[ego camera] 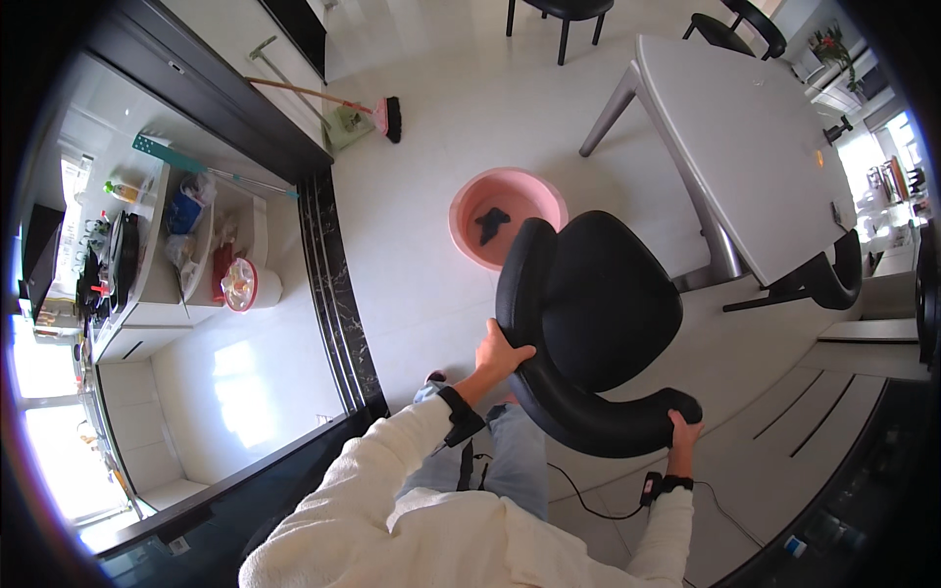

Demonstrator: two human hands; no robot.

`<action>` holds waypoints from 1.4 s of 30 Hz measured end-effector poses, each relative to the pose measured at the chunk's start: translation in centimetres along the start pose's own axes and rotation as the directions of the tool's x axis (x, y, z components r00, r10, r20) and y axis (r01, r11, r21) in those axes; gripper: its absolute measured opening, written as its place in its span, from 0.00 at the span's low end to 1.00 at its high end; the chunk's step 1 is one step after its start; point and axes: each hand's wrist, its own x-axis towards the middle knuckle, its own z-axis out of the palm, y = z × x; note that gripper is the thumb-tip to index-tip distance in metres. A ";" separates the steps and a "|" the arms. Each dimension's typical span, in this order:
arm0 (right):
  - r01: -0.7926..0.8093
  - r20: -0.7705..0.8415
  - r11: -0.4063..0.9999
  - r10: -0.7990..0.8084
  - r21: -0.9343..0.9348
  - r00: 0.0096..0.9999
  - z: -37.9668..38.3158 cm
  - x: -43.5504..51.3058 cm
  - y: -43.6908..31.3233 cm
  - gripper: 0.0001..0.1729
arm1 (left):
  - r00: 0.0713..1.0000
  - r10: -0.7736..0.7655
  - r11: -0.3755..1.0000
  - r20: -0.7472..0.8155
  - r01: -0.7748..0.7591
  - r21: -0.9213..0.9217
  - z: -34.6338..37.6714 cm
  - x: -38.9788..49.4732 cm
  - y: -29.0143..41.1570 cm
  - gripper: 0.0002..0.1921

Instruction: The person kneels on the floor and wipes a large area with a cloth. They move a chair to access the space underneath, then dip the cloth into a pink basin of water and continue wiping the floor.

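A black padded chair (610, 301) with a curved backrest stands right in front of me. My left hand (501, 354) grips the backrest near its middle, thumb over the top. At the backrest's right end, my right hand (684, 434) is closed around the tip. Just beyond the chair, a pink plastic basin (459, 228) sits on the floor, partly covered by the backrest. Inside it lies a dark cloth (491, 223). The chair's legs are hidden under its seat.
A white dining table (735, 140) stands to the right, with another black chair (838, 275) at its near side. A broom (382, 117) and dustpan (348, 126) rest by the sliding door frame (220, 88). Left, beyond the dark marble threshold (345, 294), is a lidded white bucket (269, 287).
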 end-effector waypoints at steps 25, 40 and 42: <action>0.021 0.068 0.999 -0.018 -0.040 0.998 -1.0 -33.7 -1.7 0.38 | 0.991 -0.122 0.992 0.057 0.123 -0.024 -17.0 -10.1 -22.4 0.44; 0.239 0.230 0.970 -0.226 -0.031 0.947 6.0 -39.3 -9.6 0.35 | 0.979 -0.171 0.820 -0.115 0.077 -0.567 -28.0 -14.9 -28.6 0.33; 0.244 0.281 0.970 -0.233 -0.004 0.931 9.0 -41.2 -11.5 0.34 | 0.959 -0.195 0.861 -0.207 0.066 -0.505 -31.5 -14.5 -29.5 0.31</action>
